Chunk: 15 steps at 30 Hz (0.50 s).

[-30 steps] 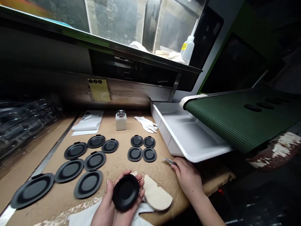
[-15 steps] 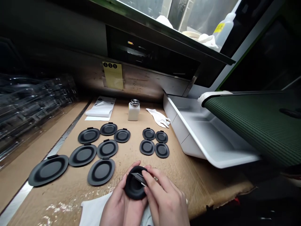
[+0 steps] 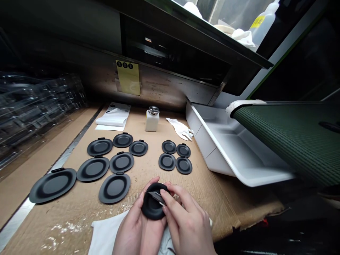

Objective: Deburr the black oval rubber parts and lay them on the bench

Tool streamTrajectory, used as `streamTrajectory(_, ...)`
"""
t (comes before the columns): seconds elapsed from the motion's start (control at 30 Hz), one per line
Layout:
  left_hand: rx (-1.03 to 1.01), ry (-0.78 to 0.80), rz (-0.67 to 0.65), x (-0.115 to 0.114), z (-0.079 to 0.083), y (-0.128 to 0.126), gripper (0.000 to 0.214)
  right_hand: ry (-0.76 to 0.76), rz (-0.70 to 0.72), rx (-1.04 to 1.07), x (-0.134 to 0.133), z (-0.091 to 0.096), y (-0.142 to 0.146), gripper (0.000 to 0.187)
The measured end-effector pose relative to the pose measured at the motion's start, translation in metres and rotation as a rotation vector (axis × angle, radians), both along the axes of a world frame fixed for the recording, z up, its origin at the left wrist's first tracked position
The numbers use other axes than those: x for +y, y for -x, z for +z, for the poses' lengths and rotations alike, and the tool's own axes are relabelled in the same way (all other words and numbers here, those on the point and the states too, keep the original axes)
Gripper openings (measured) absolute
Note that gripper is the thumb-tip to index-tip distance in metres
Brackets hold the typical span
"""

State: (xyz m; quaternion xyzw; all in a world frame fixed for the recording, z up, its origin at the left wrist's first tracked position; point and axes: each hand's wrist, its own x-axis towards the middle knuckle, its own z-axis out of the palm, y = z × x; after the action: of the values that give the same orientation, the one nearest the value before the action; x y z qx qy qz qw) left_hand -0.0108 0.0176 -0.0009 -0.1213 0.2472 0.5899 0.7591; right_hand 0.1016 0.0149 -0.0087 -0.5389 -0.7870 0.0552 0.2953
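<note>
Near the bottom centre, my left hand is closed around a round black dish-shaped part, its hollow side turned up. My right hand pinches a thin flat metal blade between thumb and fingers, with its pointed end over the hollow of the part. Whether the blade touches the surface I cannot tell. Beneath my hands lies a white cloth. Several black oval dish-shaped parts with small tabs, such as the nearest one, lie on the cardboard to the left. A smaller group lies to the right.
A white bottle with a metal top stands at the back, between folded paper sheets and a white glove. To the right are a grey-white tray and a green conveyor belt. Clear plastic trays are stacked left.
The view has tilted slightly, so the bench things sit a little higher. My hands keep their hold on the part and the blade, with barely any shift.
</note>
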Motion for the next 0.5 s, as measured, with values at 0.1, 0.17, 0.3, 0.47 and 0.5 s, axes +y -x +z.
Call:
streamTrajectory(0.1, -0.016, 0.004, 0.002, 0.0015, -0.0005, 0.0000, 0.037, -0.012, 0.033, -0.010, 0.0005, -0.0002, -0.0011, 0.038)
streamTrajectory(0.17, -0.021, 0.005, 0.003, 0.0022, -0.0009, 0.0001, 0.036, -0.020, 0.038, -0.001, 0.0008, -0.0004, -0.0012, 0.039)
streamTrajectory(0.3, -0.004, 0.019, 0.007, 0.0011, -0.0017, 0.0005, 0.035, -0.069, 0.037, 0.021, 0.0018, -0.0002, -0.0018, 0.038)
streamTrajectory(0.47, 0.014, 0.018, 0.012, -0.0007, -0.0009, -0.0002, 0.033, -0.147, 0.104, -0.071, 0.0034, 0.0028, -0.0063, 0.035)
streamTrajectory(0.5, 0.021, 0.011, 0.015, -0.0006, -0.0005, -0.0005, 0.033, -0.144, 0.106, -0.075, 0.0036, 0.0038, -0.0069, 0.034)
